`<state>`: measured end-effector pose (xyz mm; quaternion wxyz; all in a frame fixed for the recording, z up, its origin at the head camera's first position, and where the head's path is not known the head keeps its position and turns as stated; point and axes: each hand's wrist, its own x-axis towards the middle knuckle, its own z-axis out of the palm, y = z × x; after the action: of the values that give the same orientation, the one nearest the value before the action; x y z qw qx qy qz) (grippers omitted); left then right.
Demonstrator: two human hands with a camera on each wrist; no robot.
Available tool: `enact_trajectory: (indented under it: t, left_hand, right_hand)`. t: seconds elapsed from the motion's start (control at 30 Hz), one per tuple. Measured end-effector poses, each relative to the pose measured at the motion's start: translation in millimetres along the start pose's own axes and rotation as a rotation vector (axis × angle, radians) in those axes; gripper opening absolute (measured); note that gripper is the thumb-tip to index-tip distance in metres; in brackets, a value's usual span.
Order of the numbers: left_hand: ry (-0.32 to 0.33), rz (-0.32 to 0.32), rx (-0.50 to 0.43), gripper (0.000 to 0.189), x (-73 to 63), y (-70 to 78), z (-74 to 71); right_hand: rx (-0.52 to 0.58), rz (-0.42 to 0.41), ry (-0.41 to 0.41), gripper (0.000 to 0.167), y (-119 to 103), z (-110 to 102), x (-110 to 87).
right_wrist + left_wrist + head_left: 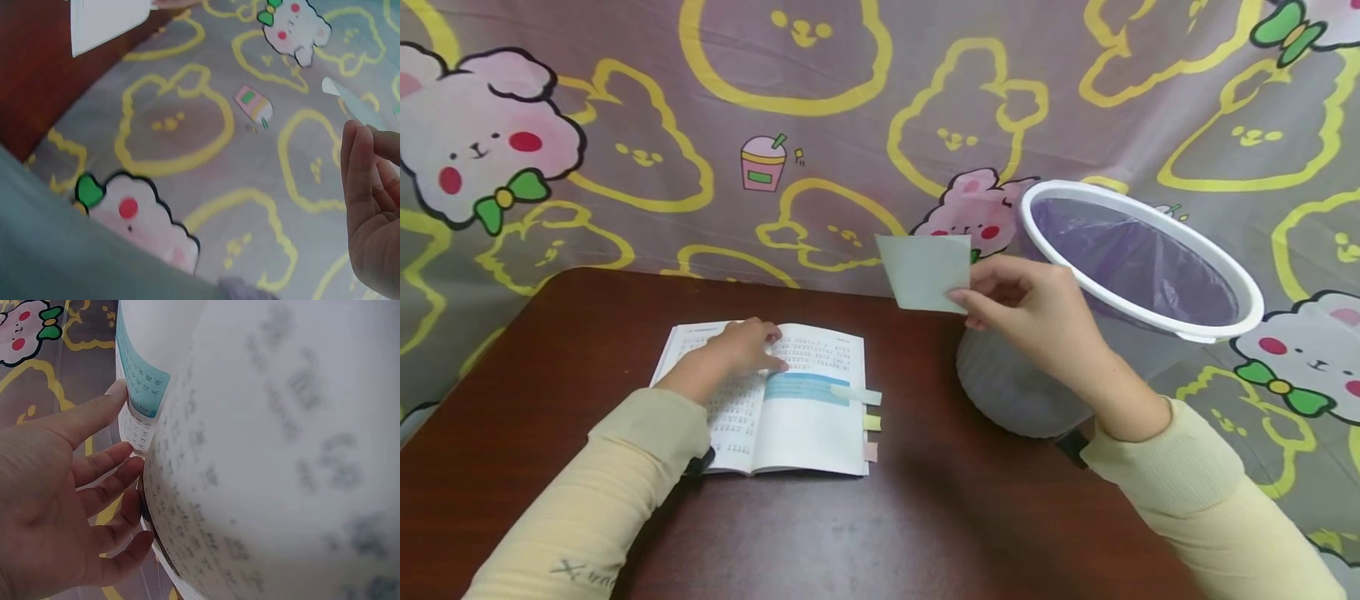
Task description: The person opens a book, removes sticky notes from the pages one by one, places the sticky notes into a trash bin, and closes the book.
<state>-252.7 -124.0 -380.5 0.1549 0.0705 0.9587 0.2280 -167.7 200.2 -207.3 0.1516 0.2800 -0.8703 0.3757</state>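
Observation:
An open book (812, 437) lies on the table, printed text on its pages and a blue band across the right-hand page. My left hand (741, 348) rests on it near the centre fold; in the left wrist view that hand's (56, 494) spread, loosely bent fingertips touch the pages. Raised above the table, my right hand (1045, 317) pinches a square pale green sticky note (925, 271) at its right edge between thumb and fingers. From the right wrist the note (357, 107) appears nearly edge-on, curled at its far end.
Beside the right forearm stands a grey waste bin (1037, 379) with a white rim (1150, 312) and a purple liner. Pale, yellow-green (872, 422) and pink (871, 452) tabs stick out of the book. A patterned curtain (842, 150) hangs behind the brown table (535, 433).

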Motion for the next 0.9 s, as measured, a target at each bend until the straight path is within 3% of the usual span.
enact_trajectory:
  t: [0.33,0.63,0.83,0.9]
  left_hand:
    - [-0.001,-0.004,-0.01,0.065,0.7,0.5,-0.9]
    - [-0.006,-0.017,-0.014,0.067,0.6,-0.3,0.6]
    - [-0.003,-0.01,-0.015,0.067,0.1,-0.4,1.6]
    - [-0.004,-0.009,-0.017,0.067,-0.5,-0.2,1.1]
  right_hand:
    - [-0.077,0.069,0.202,0.014,-2,-56,-13.6]
    - [-0.115,0.166,0.383,0.013,19,-105,-26.2]
    - [-0.256,0.294,0.425,0.039,34,-129,-34.8]
    - [-0.343,0.328,0.395,0.03,36,-133,-37.5]
